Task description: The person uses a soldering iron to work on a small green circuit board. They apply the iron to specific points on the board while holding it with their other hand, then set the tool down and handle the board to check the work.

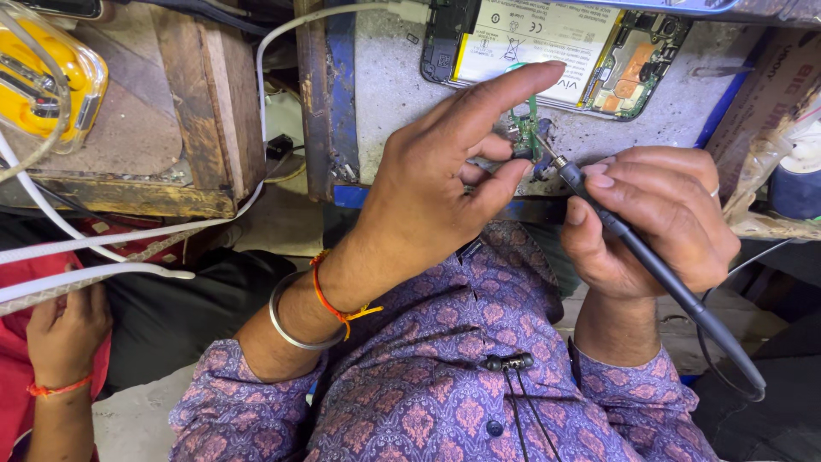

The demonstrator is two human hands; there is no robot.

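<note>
Slim black soldering iron [650, 257], perhaps rubber-sleeved

Opened phone [547, 51] on workbench [393, 94], behind small circuit board [523, 133] between hands.

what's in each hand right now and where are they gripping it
The left hand pinches a small green circuit board by its lower edge. The right hand grips a black soldering iron pen-style, near its tip end.

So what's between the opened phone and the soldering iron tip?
In the head view, only a small green circuit board, pinched by the left hand, lies between opened phone and soldering iron.
</note>
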